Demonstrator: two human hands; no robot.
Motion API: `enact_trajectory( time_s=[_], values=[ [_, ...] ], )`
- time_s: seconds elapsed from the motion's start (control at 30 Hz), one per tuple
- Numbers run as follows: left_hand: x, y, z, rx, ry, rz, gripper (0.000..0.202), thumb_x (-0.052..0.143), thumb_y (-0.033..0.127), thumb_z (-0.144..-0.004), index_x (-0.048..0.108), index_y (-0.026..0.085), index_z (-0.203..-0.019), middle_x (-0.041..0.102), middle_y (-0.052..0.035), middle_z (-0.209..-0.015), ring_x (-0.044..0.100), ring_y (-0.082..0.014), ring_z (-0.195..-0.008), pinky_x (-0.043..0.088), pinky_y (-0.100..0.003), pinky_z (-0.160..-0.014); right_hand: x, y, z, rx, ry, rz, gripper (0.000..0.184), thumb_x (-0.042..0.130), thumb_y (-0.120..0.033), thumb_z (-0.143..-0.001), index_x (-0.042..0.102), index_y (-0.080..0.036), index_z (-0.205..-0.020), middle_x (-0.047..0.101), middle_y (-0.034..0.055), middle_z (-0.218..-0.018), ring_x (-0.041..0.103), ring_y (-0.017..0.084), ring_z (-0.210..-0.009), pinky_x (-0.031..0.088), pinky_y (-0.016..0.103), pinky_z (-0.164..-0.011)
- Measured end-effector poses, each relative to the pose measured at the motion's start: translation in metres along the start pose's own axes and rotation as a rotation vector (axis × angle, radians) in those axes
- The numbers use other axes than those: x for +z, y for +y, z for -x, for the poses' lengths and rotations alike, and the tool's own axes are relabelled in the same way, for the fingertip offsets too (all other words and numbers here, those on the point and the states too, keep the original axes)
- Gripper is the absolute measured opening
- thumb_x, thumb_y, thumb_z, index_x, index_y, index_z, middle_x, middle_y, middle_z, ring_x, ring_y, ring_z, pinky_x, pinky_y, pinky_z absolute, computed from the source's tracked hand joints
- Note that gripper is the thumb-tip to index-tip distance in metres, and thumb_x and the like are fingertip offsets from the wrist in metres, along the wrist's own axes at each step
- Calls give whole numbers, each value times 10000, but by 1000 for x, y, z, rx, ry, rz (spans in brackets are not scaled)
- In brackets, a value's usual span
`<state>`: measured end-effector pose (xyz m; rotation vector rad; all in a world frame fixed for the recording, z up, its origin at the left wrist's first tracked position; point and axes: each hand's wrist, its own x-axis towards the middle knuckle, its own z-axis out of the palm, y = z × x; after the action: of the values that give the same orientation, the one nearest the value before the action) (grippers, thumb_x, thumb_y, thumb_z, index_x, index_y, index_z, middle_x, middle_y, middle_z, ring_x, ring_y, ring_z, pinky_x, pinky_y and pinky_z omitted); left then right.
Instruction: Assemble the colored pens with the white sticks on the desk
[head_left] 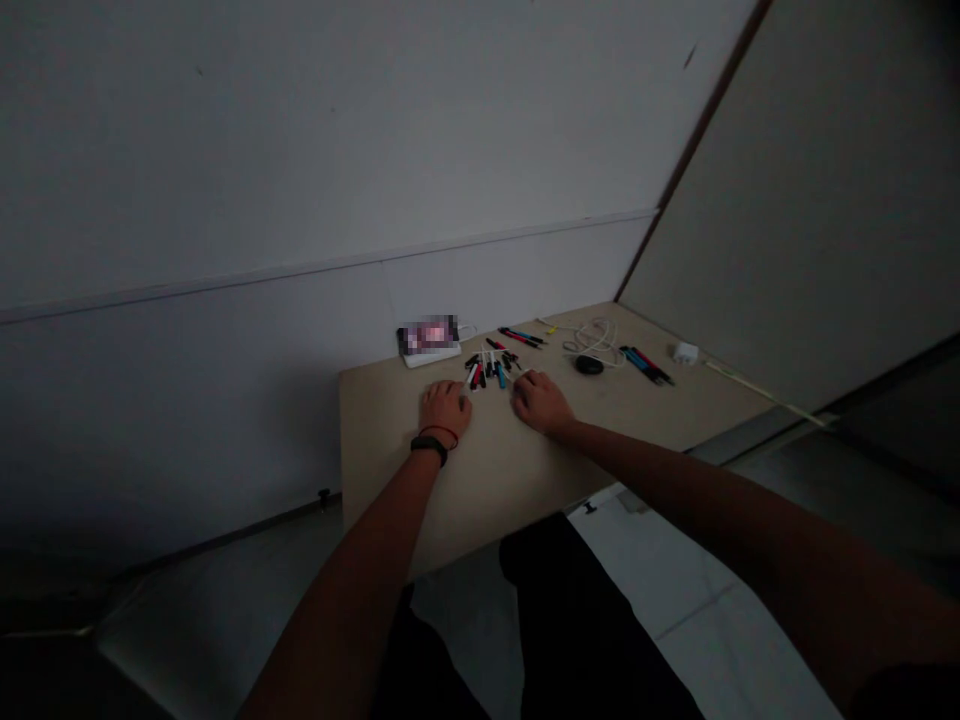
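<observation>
Dim room, left hand (445, 408) and right hand (540, 402) resting on the pale counter (487, 480), fingers curled just beside a cluster of coloured pens (491, 368) toward its far edge, grip of either hand too dark to tell, white cable (598, 336) and black puck (589, 365) to the right.

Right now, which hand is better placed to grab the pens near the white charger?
Probably the right hand: those pens lie on its side; the left hand sits farther off, beyond the pen pile.
</observation>
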<state>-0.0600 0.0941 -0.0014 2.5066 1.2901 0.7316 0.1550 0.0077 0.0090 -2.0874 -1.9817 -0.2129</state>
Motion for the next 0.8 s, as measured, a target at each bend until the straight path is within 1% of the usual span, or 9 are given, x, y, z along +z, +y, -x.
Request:
enact_trajectory(
  time_s=[0.1,0.27,0.5,0.63,0.8],
  values=[
    [3,-2,-10,-3,-5,2,335,546,252,-912,645,217,-1230,642,-125,-1262,523,-308,-1210,399,-469,-1036,0,-1,0,27,1,1,292,485,-241,-907,642,-125,-1125,604,189,-1174,497,308,-1065,394,390,-947],
    [6,-1,-21,2,19,-33,318,532,259,-924,657,212,-1212,659,-131,-1224,530,-299,-1196,407,-442,-1013,0,-2,1,54,6,16,273,496,-241,-904,649,-127,-1101,609,191,-1150,504,310,-1051,399,391,-940],
    [9,4,-33,-26,35,-60,314,498,261,-949,677,185,-1196,672,-137,-1201,546,-304,-1166,417,-447,-992,-2,0,1,-19,17,-7,264,477,-228,-913,658,-145,-1087,618,179,-1131,514,303,-1060,408,392,-956],
    [15,5,-41,-45,42,-84,289,483,282,-969,698,201,-1143,676,-126,-1184,548,-292,-1153,437,-420,-951,2,1,-10,-36,23,-44,249,461,-231,-930,661,-154,-1058,624,171,-1103,526,296,-1047,421,393,-947],
    [20,5,-47,-25,32,-104,303,464,345,-996,702,207,-1121,667,-109,-1215,546,-283,-1138,433,-418,-947,10,-3,-32,-125,107,-116,234,451,-220,-943,652,-160,-1046,619,150,-1082,528,276,-1034,431,381,-946]
  ],
)
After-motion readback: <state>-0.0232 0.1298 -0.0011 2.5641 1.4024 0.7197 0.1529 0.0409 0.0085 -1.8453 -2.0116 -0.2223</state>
